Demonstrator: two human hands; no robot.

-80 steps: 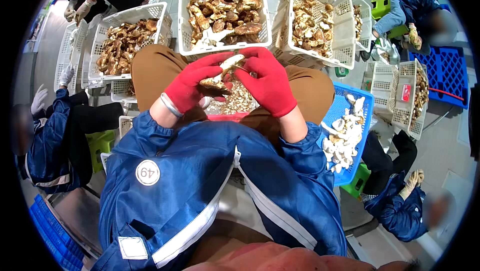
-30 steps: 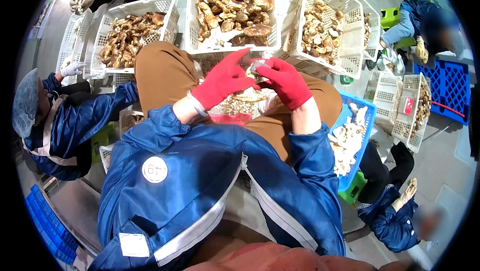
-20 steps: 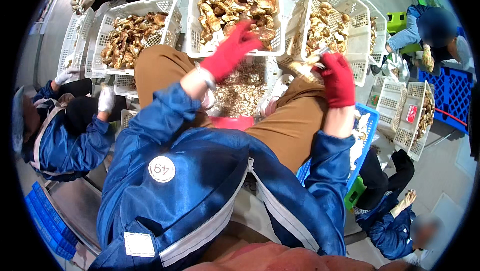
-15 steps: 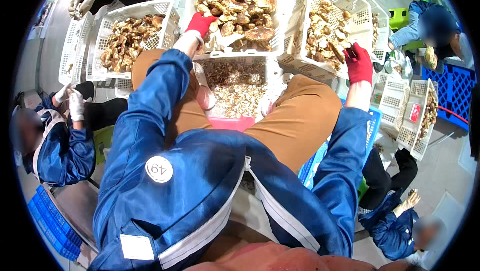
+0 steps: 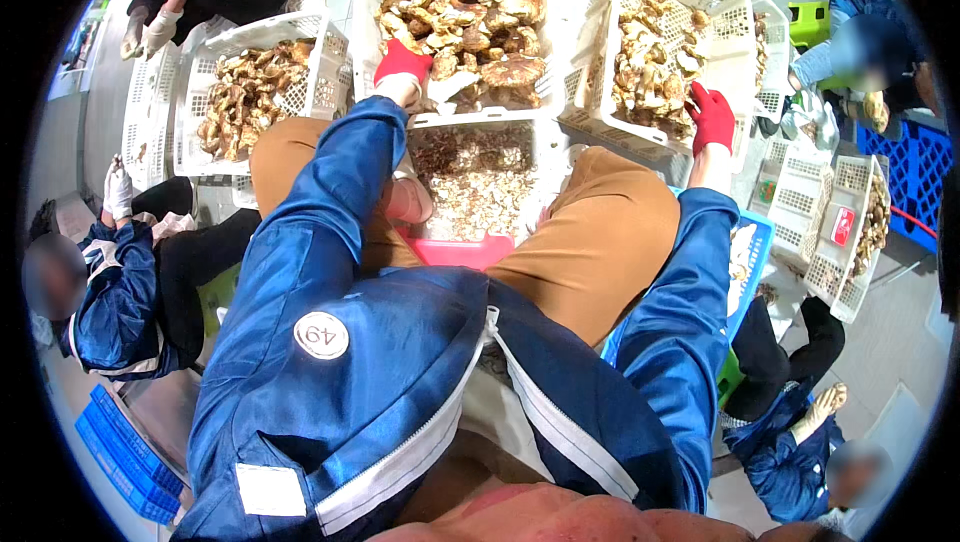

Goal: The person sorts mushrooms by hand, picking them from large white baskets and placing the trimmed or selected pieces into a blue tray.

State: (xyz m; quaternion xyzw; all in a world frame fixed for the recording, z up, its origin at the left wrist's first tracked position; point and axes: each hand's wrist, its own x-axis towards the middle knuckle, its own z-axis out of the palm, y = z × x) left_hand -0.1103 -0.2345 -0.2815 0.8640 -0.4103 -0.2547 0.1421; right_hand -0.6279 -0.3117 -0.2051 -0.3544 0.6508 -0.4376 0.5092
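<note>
My left hand [image 5: 403, 62], in a red glove, is at the near left side of a white crate [image 5: 480, 118] heaped with brown-capped mushrooms [image 5: 465, 12]. Its fingers look curled in against the heap, and whatever they hold is hidden. A pale-stemmed mushroom [image 5: 455, 85] lies just right of it. My right hand [image 5: 712, 117], also red-gloved, hovers by the near right edge of a tilted white basket [image 5: 722, 32] of smaller mushrooms [image 5: 650, 62]. Its fingers are bent and slightly apart, with nothing seen between them.
Between my knees sits a bin of scraps [image 5: 475, 187] with a pink piece [image 5: 460, 252] before it. Another mushroom basket [image 5: 330, 72] stands left. A blue crate [image 5: 750, 267] is beside my right leg. Gloved co-workers sit on both sides.
My left hand has drawn back slightly toward me and its fingers have curled in. The mushroom by my right fingertips is no longer there. The whole view has shifted slightly.
</note>
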